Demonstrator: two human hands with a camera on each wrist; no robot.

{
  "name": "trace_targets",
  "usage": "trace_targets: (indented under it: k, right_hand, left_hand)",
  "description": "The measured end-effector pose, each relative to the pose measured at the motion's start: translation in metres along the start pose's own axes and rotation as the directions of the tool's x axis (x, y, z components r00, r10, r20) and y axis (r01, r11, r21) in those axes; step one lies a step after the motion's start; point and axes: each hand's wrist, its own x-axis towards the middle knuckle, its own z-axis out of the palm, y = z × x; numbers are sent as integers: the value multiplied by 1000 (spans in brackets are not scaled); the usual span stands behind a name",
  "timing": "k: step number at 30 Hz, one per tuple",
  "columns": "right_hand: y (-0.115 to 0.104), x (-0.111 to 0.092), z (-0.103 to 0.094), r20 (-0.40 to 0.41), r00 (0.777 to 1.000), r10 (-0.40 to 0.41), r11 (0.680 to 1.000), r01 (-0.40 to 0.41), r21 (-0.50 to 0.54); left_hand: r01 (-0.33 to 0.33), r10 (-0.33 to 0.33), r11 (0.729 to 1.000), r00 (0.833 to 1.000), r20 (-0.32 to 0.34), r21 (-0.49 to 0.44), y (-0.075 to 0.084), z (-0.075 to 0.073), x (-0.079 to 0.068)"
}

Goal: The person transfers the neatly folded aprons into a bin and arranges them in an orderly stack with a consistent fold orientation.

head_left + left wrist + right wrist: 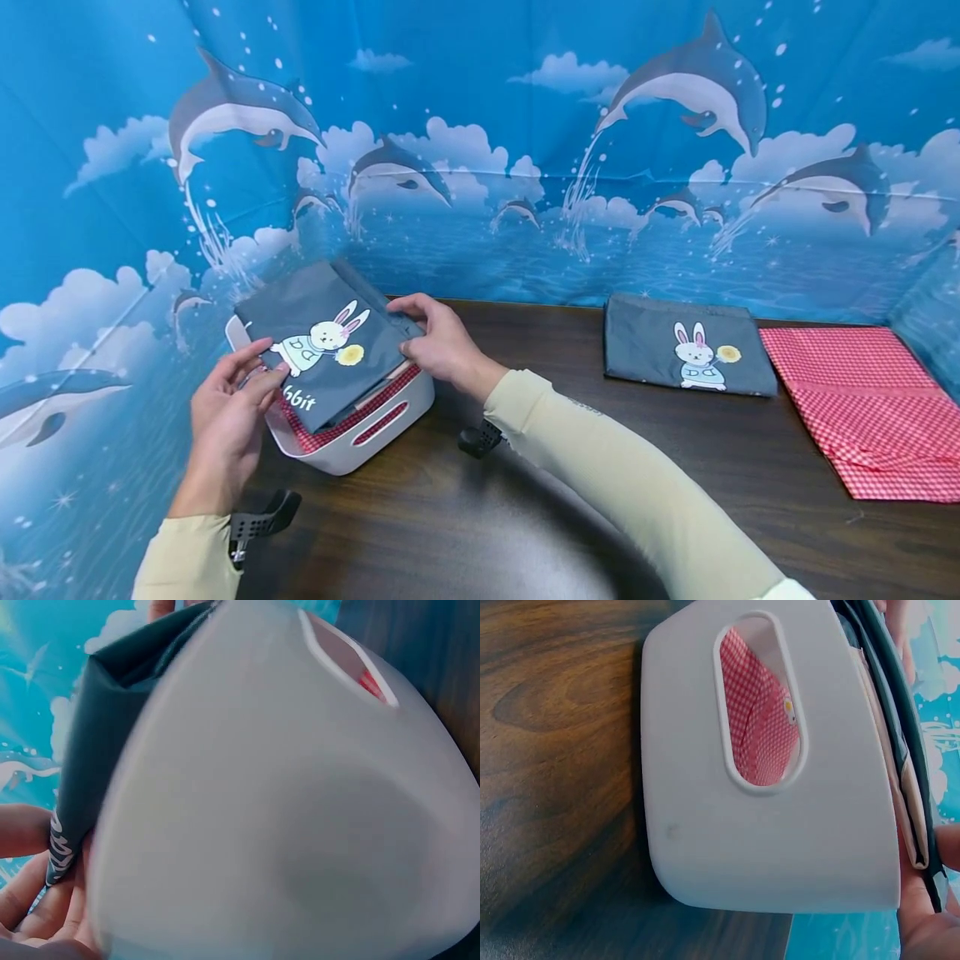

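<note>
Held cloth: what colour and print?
The cloth is dark blue-grey with a white rabbit print, best seen in the head view.

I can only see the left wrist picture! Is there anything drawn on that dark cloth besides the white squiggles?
Observer: Yes, the folded dark cloth has a white rabbit on it.

Operator: Cool! What's the red I can see in the hole?

Observer: Red-and-white checked fabric, inside the white box.

Operator: Are there more bunnies?

Observer: One more: a second rabbit cloth lies on the table, over to the right.
</note>
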Motion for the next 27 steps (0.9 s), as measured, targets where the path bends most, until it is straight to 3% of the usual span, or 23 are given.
trace_targets:
  k: [3,11,15,21,27]
  right_hand:
    - [3,0,3,3,1000,-1,1000,1,-22]
    - [10,-3,7,2,1000,-10,996,11,-90]
    - [10,-3,6,-3,1000,-27,995,26,-99]
    - [12,-4,6,-4,1000,10,997,-10,-77]
    - [14,-7,5,-16,1000,12,997,-13,-77]
  left_hand:
    - [-1,1,1000,1000,-29,11,-5,0,1]
    - [-21,32,989,997,-70,150,-16,2,1]
    - [-24,35,988,997,-74,153,-15,4,2]
    - [4,8,985,997,-75,171,-15,4,3]
    - [-8,15,993,998,-63,118,-15,4,1]
